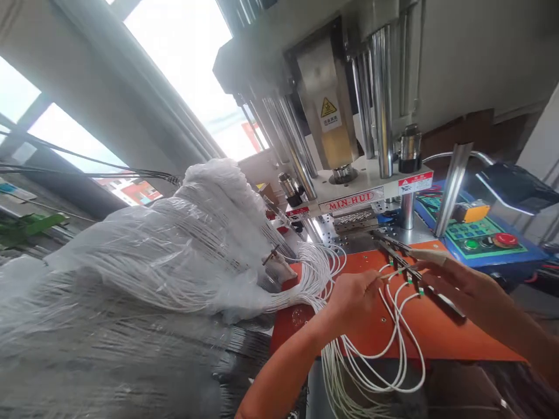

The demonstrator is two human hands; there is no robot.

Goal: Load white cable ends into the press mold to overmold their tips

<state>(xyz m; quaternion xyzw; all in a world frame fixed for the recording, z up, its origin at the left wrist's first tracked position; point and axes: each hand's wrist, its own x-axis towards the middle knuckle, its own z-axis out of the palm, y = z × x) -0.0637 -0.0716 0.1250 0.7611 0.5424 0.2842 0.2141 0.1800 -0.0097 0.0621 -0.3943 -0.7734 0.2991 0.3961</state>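
Observation:
My left hand (356,294) is closed in a pinch on a white cable (393,273) beside a slotted dark metal bar (441,297). Several white cables with small green ends (421,291) sit along the bar's near side and loop down over the orange work plate (367,331). My right hand (458,282) reaches over the bar from the right, fingers stretched out, with what looks like a pale wrap on one finger. Its fingertips are close to the bar; whether they press on it is unclear.
A press (349,201) marked MIN-HUI stands behind the plate. At right is a blue control box (489,238) with a red button. A large cable bundle in clear plastic (187,250) lies at left. Loose white cables (317,270) spill across the plate and over its front edge.

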